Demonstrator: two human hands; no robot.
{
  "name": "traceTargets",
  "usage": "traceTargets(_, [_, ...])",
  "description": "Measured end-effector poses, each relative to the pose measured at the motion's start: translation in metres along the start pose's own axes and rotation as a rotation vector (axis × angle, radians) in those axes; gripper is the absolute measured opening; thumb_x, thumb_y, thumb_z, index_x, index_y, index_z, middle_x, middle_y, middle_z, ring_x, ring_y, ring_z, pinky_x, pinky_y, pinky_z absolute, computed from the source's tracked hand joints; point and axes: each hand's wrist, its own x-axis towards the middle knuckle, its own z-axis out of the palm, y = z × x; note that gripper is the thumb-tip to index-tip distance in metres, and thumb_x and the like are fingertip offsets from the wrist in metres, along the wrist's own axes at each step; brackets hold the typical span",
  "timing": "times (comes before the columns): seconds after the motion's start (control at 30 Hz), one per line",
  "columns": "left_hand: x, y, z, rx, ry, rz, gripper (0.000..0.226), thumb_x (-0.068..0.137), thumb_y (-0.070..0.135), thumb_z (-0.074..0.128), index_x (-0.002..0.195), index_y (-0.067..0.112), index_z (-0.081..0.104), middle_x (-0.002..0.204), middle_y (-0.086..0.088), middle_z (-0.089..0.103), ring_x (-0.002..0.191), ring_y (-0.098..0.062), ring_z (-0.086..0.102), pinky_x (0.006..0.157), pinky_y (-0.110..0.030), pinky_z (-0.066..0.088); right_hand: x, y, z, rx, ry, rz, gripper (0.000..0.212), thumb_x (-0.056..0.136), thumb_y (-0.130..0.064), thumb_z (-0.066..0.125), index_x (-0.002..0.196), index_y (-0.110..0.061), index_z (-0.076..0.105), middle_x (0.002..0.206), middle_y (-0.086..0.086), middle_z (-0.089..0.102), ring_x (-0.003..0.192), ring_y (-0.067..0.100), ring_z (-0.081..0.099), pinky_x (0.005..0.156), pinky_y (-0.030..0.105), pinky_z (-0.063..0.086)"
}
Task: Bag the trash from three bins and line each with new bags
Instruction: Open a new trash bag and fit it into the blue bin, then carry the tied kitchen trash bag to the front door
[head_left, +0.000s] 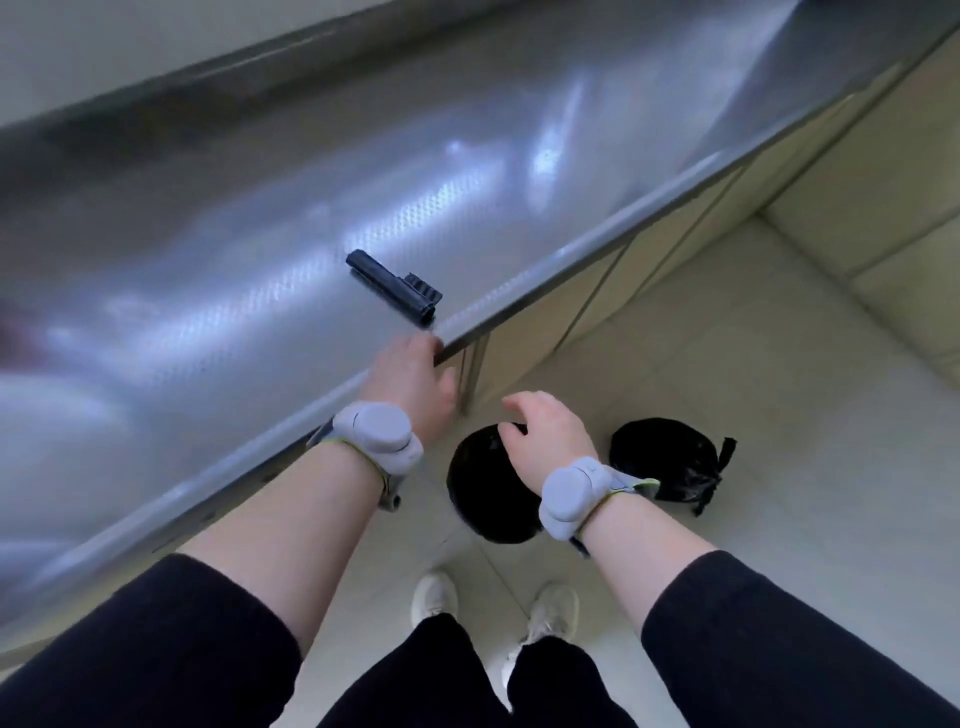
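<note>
A black roll of trash bags (394, 285) lies on the steel counter (218, 249) close to its front edge. My left hand (410, 379) hovers at that edge just below the roll, fingers loosely curled, holding nothing. On the floor stands a round bin lined with a black bag (485, 493). My right hand (548, 431) hangs over its rim, fingers spread and empty. To the right of the bin sits a tied, full black trash bag (667, 460).
Beige cabinet doors (623, 291) run under the counter. The floor (779, 364) is pale tile. My feet in white shoes (550, 608) stand just in front of the bin. Grey bands sit on both wrists.
</note>
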Motion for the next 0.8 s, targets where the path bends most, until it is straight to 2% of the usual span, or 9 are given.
traceTargets(0.17, [0.034,-0.011,-0.03,-0.011,0.079,0.023,0.039,0.094,0.015,0.048,0.132,0.011,0.047,0.132,-0.011,0.043,0.114,-0.03,0.047,0.092,-0.032,0.038,0.005,-0.029,-0.018,0.026,0.016,0.008,0.036,0.094,-0.023,0.047,0.13,-0.023,0.053,0.133,-0.002,0.052,0.123,0.019,0.047,0.1,0.035,0.042])
traceTargets(0.3, [0.062,-0.026,-0.032,0.109,0.139,0.138,0.045,0.087,0.02,0.059,0.131,0.015,0.049,0.137,-0.005,0.04,0.124,-0.025,0.035,0.099,-0.028,0.034,0.011,-0.04,-0.024,0.026,0.025,0.027,0.035,0.094,-0.024,0.048,0.128,-0.024,0.053,0.13,-0.004,0.052,0.12,0.018,0.048,0.099,0.034,0.042])
traceTargets(0.4, [0.081,-0.035,-0.029,0.182,0.04,0.19,0.057,0.084,0.023,0.064,0.137,0.015,0.045,0.148,-0.006,0.033,0.139,-0.027,0.023,0.113,-0.033,0.026,0.015,-0.044,-0.026,0.029,0.03,0.052,0.035,0.093,-0.024,0.048,0.128,-0.025,0.053,0.13,-0.004,0.052,0.12,0.018,0.048,0.099,0.034,0.041])
traceTargets(0.47, [0.089,-0.035,-0.024,0.243,-0.005,0.233,0.056,0.083,0.025,0.065,0.135,0.015,0.048,0.146,-0.006,0.038,0.141,-0.027,0.022,0.117,-0.033,0.021,0.017,-0.044,-0.028,0.027,0.024,0.063,0.035,0.093,-0.024,0.049,0.128,-0.025,0.053,0.13,-0.004,0.052,0.12,0.018,0.048,0.099,0.034,0.042])
traceTargets(0.53, [0.095,-0.034,-0.02,0.285,-0.009,0.261,0.048,0.081,0.024,0.066,0.127,0.015,0.054,0.136,-0.004,0.047,0.137,-0.027,0.027,0.113,-0.031,0.025,0.02,-0.044,-0.03,0.033,0.021,0.083,0.036,0.093,-0.025,0.048,0.129,-0.025,0.053,0.13,-0.004,0.051,0.119,0.018,0.049,0.098,0.033,0.042])
traceTargets(0.67, [0.094,-0.026,-0.023,0.374,0.024,0.259,0.037,0.079,0.028,0.064,0.115,0.019,0.056,0.117,-0.001,0.051,0.113,-0.025,0.042,0.091,-0.035,0.041,0.023,-0.041,-0.031,0.048,0.021,0.112,0.036,0.093,-0.023,0.048,0.129,-0.025,0.052,0.13,-0.004,0.052,0.117,0.018,0.05,0.098,0.033,0.042])
traceTargets(0.8, [0.089,-0.02,-0.021,0.443,-0.004,0.29,0.028,0.083,0.027,0.056,0.111,0.024,0.053,0.111,0.002,0.048,0.105,-0.023,0.042,0.088,-0.033,0.033,0.023,-0.04,-0.034,0.093,0.041,0.146,0.035,0.093,-0.022,0.048,0.128,-0.026,0.054,0.127,-0.005,0.053,0.11,0.018,0.053,0.094,0.032,0.044])
